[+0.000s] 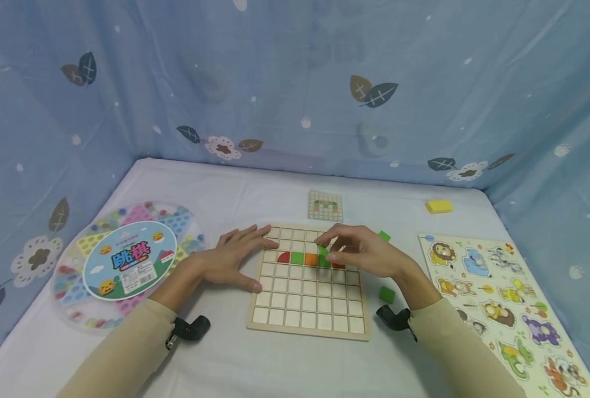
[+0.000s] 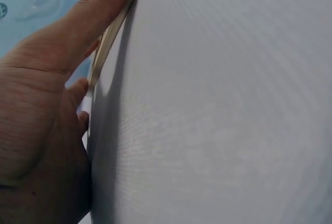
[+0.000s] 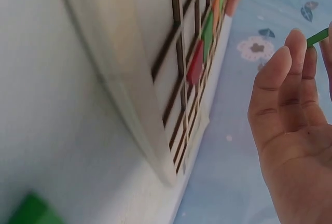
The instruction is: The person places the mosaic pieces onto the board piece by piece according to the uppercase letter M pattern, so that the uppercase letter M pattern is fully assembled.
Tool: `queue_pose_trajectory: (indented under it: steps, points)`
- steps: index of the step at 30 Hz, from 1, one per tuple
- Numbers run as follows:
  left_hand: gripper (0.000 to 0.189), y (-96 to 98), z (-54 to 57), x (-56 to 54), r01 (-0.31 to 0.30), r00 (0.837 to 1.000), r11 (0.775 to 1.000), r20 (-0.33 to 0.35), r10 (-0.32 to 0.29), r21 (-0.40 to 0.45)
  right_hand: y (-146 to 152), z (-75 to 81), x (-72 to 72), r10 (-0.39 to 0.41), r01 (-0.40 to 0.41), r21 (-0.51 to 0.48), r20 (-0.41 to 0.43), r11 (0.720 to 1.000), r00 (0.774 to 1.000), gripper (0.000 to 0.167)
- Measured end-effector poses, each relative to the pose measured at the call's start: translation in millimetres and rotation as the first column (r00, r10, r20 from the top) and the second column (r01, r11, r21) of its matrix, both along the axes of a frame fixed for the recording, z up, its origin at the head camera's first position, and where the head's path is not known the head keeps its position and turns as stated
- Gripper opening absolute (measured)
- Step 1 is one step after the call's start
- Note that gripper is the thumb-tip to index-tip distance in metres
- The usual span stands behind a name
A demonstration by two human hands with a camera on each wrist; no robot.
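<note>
A wooden grid board (image 1: pixel 304 334) lies on the table, with a row of coloured pieces in its upper part: a red rounded one (image 1: pixel 284 257), a green square (image 1: pixel 297 258), an orange one (image 1: pixel 311 259), another green and a red at the right. My left hand (image 1: pixel 235 258) rests at the board's left edge, fingers spread and thumb (image 2: pixel 98 9) on the rim. Above the row, my right hand (image 1: pixel 361 250) pinches a thin green tile (image 3: pixel 318 38) between thumb and fingertips. The right hand partly covers the row's right end.
Behind the board lies a small pattern card (image 1: pixel 325 206). Green blocks (image 1: pixel 387 294) sit right of it, and a yellow block (image 1: pixel 439 207) is farther back. A round Chinese checkers set (image 1: pixel 130 260) lies at left, an animal puzzle board (image 1: pixel 499 298) at right.
</note>
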State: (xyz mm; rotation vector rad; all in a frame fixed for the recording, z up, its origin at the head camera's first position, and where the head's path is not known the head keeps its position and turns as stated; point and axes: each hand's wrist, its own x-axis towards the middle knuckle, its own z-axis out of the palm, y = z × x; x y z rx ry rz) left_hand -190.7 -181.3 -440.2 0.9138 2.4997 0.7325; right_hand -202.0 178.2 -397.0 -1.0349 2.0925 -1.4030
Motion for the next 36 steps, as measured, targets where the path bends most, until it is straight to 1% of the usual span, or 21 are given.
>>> queue_pose_trajectory:
  steps: [4, 8, 10, 12, 19, 24, 26, 29, 32, 36]
  points:
    - [0.094, 1.5, -1.8, 0.7, 0.002, 1.0, 1.0, -0.001, -0.002, -0.007, -12, 0.5, 0.2, 0.031, -0.031, 0.009, 0.013, 0.999, 0.999, 0.033]
    - [0.094, 2.6, 0.7, 2.4, -0.006, 1.0, 1.0, 0.005, 0.006, -0.007, -24, -0.1, 0.4, 0.061, -0.061, 0.004, 0.022, 0.998, 0.998, 0.034]
    - [0.094, 2.9, 2.2, 2.9, -0.008, 1.0, 1.0, 0.004, 0.008, -0.008, -30, -1.3, 0.4, 0.069, -0.069, 0.005, 0.014, 0.998, 0.998, 0.034]
    - [0.093, 2.6, 2.7, 2.7, -0.004, 1.0, 1.0, 0.001, 0.004, -0.01, -36, -2.7, 0.8, 0.071, -0.071, 0.013, -0.012, 0.997, 0.997, 0.034]
    - [0.093, 0.7, 3.6, 1.6, 0.003, 1.0, 1.0, 0.015, -0.003, -0.016, -57, -5.4, 3.3, 0.08, -0.067, 0.105, -0.126, 0.992, 0.989, 0.033]
    - [0.094, -0.5, 3.6, 0.5, 0.004, 1.0, 1.0, 0.008, -0.004, -0.017, -68, -5.9, 3.0, 0.068, -0.027, 0.2, -0.203, 0.979, 0.977, 0.03]
    - [0.094, -0.5, 4.0, 0.4, 0.006, 1.0, 1.0, 0.008, -0.006, -0.017, -71, -6.3, 2.2, 0.068, -0.016, 0.23, -0.222, 0.973, 0.973, 0.028]
    - [0.093, -0.8, 4.6, 0.3, 0.01, 1.0, 1.0, 0.006, -0.009, -0.015, -77, -8.1, 0.9, 0.076, -0.015, 0.253, -0.233, 0.967, 0.97, 0.027]
    - [0.093, -0.9, 5.0, 0.3, 0.012, 1.0, 1.0, 0.006, -0.012, -0.013, -82, -9.9, 0.6, 0.094, -0.03, 0.269, -0.226, 0.963, 0.97, 0.026]
    - [0.094, -0.8, 3.0, -0.8, 0.016, 1.0, 1.0, 0.004, -0.016, -0.023, -85, -9.1, 0.6, 0.107, -0.034, 0.309, -0.221, 0.95, 0.969, 0.026]
